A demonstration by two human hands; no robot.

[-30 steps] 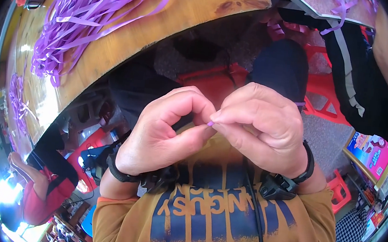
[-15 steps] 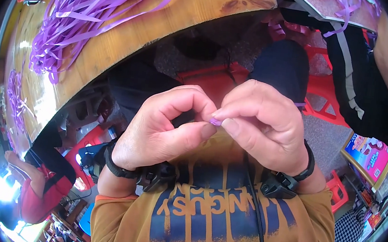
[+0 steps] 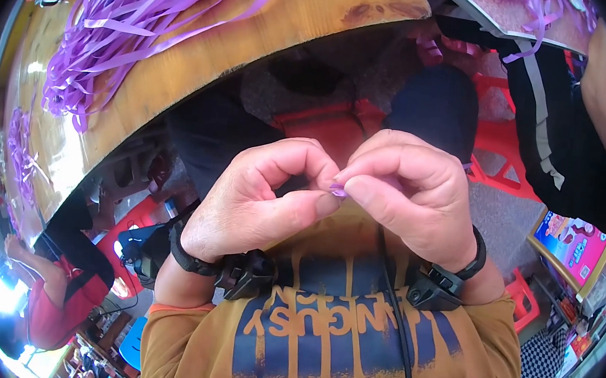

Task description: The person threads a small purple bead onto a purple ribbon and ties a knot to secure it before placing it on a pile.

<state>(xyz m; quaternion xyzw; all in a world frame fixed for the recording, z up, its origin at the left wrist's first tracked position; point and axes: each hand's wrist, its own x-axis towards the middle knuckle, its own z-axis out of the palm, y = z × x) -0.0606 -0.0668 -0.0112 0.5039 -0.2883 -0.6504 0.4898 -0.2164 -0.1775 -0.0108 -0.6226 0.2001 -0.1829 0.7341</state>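
A small bit of purple ribbon (image 3: 337, 190) shows between my fingertips in front of my chest. My left hand (image 3: 261, 196) pinches it from one side with thumb and forefinger. From the other side, the thumb and forefinger of my right hand (image 3: 416, 201) close on the same bit. The fingertips of both hands almost meet, and they hide most of the ribbon. On the wooden table (image 3: 315, 6) ahead and to the left lies a big heap of long purple ribbons (image 3: 135, 31), apart from both hands.
A smaller ribbon bunch (image 3: 20, 152) lies farther left on the table. At upper right, another table (image 3: 485, 5) carries more ribbons, with a co-worker's arm (image 3: 600, 91) beside it. A red plastic stool (image 3: 502, 154) stands below. Another person in red (image 3: 58, 303) sits at lower left.
The right thumb and fingers have shifted slightly on the ribbon, and the visible bit looks a little different in shape. Both hands stay pinched together in nearly the same place.
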